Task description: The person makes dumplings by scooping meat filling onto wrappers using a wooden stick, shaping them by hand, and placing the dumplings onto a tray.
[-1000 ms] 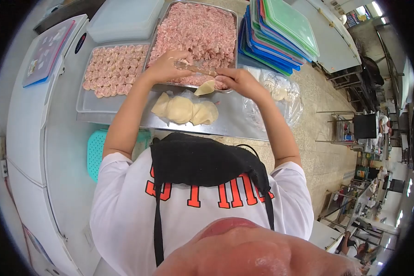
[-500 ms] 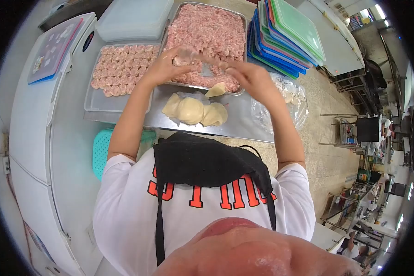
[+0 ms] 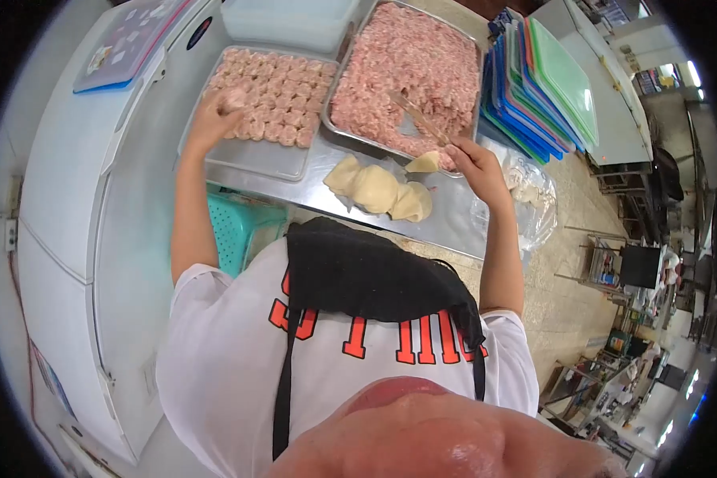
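Observation:
My left hand [image 3: 213, 119] is closed around a shumai-like dumpling [image 3: 235, 97] at the left edge of a plastic tray [image 3: 255, 162]. Rows of similar open-topped dumplings [image 3: 275, 92] fill most of that tray. In my right hand [image 3: 482, 169] is a thin, flat spatula [image 3: 424, 118], its tip over the minced meat [image 3: 410, 60] in a metal tray [image 3: 327, 119]. Below the right hand's fingers, a single dough wrapper [image 3: 422, 163] lies by the metal tray's near edge. Overlapping piles of pale wrappers [image 3: 374, 190] rest on the steel table [image 3: 311, 190] between my hands.
Translucent containers [image 3: 291, 22] stand behind the dumpling tray. Coloured lids [image 3: 562, 72] are stacked to the right of the meat. A clear plastic bag [image 3: 538, 211] with pale contents sits at the table's right. A turquoise perforated stool or basket [image 3: 229, 239] is below the front edge.
My left hand has moved left from above the meat to the dumpling tray, carrying the dumpling. My right hand has drawn back toward the metal tray's near right corner. The view has shifted.

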Available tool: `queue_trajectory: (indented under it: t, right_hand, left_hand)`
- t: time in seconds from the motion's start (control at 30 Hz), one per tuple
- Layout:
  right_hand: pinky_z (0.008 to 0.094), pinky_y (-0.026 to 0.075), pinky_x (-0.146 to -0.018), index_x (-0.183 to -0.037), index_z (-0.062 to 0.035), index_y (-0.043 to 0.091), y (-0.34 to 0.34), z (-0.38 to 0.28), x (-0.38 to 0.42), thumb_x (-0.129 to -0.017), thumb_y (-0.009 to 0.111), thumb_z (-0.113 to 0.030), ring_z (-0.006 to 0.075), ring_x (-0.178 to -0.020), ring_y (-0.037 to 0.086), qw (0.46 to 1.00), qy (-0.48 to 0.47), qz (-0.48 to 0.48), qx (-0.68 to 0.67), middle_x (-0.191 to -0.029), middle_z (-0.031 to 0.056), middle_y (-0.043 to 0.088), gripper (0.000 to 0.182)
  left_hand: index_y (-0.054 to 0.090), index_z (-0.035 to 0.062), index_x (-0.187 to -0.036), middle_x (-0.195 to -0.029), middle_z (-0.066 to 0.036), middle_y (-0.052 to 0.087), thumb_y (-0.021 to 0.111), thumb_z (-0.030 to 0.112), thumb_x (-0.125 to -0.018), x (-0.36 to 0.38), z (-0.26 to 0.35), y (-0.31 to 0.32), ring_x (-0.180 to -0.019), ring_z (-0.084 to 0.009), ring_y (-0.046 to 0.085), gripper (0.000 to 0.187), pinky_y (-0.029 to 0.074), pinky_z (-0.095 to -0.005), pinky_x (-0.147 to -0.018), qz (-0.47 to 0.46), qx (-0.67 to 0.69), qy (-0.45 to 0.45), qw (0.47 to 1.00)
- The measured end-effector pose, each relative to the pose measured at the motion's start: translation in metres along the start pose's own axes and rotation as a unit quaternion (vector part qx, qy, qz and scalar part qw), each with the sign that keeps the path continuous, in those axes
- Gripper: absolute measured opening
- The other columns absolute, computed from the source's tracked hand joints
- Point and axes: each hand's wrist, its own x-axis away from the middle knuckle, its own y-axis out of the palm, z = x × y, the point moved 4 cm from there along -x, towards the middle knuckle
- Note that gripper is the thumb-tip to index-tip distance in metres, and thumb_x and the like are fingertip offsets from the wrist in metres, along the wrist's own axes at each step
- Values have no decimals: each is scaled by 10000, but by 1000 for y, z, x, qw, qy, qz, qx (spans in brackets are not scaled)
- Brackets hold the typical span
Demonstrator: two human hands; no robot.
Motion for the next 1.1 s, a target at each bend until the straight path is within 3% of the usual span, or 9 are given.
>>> queue_trajectory:
  t: [0.07, 0.2, 0.27, 0.47, 0.7, 0.77, 0.87, 0.97, 1.1]
  right_hand:
    - [247, 434, -672, -1087, 24, 617, 2, 2, 1, -929, 574, -181, 89, -769, 527, 1000, 11, -21, 1, -852, 27, 613, 262]
    - [232, 422, -675, -1097, 19, 624, 8, 10, -2, -926, 590, -192, 82, -763, 511, 999, 41, -9, -32, -867, 18, 595, 273]
    - [228, 418, -673, -1100, 17, 626, 11, 7, -4, -925, 595, -197, 81, -756, 505, 999, 26, 1, -44, -868, 13, 585, 278]
    - [228, 414, -646, -1097, 11, 633, 16, -2, -5, -926, 598, -201, 78, -724, 484, 997, 61, -7, -41, -804, -5, 538, 275]
    - [233, 410, -625, -1091, 5, 639, 6, 3, 7, -929, 588, -222, 78, -692, 472, 995, 90, -14, -41, -813, -6, 530, 284]
    - [231, 412, -627, -1096, 5, 638, -2, 7, 11, -929, 585, -224, 78, -693, 476, 995, 92, -2, -46, -825, -3, 539, 288]
    - [228, 419, -647, -1107, -1, 636, -18, 21, 20, -926, 584, -218, 75, -729, 497, 993, 113, 6, -41, -887, 4, 596, 287]
    - [197, 341, -529, -1173, -50, 625, -35, 36, 29, -937, 572, -235, 33, -609, 423, 999, 39, 28, -15, -693, -56, 492, 304]
    - [197, 344, -546, -1153, -58, 632, -62, 51, 39, -944, 561, -243, 29, -629, 415, 999, 25, 24, 7, -700, -59, 482, 288]
  left_hand:
    - [581, 64, -1174, -962, -133, 623, 745, 272, -700, 10, -36, -22, -910, -306, 598, 543, 485, -390, -813, 115, -144, 4, 983]
    - [514, 86, -1260, -1057, -171, 619, 718, 262, -720, 17, -81, -25, -970, -358, 599, 604, 481, -429, -833, 70, -208, -31, 975]
    - [366, 136, -1393, -1159, -210, 592, 695, 246, -742, 27, -69, -19, -1029, -396, 582, 737, 468, -451, -857, 69, -169, -114, 977]
    - [95, 187, -1489, -1246, -228, 551, 682, 193, -790, 22, -66, 2, -1082, -411, 558, 913, 457, -451, -896, 42, -152, -144, 977]
    - [191, 118, -1469, -1249, -237, 544, 681, 183, -806, 3, -103, 7, -1099, -407, 552, 827, 449, -443, -920, 66, -185, 9, 980]
    - [348, 68, -1392, -1242, -237, 546, 673, 202, -811, 0, -108, 8, -1114, -401, 542, 678, 439, -440, -936, 98, -141, 97, 980]
    - [449, 28, -1305, -1250, -237, 536, 662, 205, -810, 3, -72, 8, -1143, -388, 519, 567, 420, -424, -962, 24, -222, 23, 974]
    - [495, 12, -1251, -1241, -216, 541, 653, 197, -809, 1, -26, 30, -1160, -365, 504, 505, 402, -419, -980, 97, -311, 105, 940]
    - [582, 37, -1151, -1246, -162, 544, 671, 209, -794, 27, 149, 109, -1162, -349, 499, 405, 404, -405, -979, -15, -27, 221, 975]
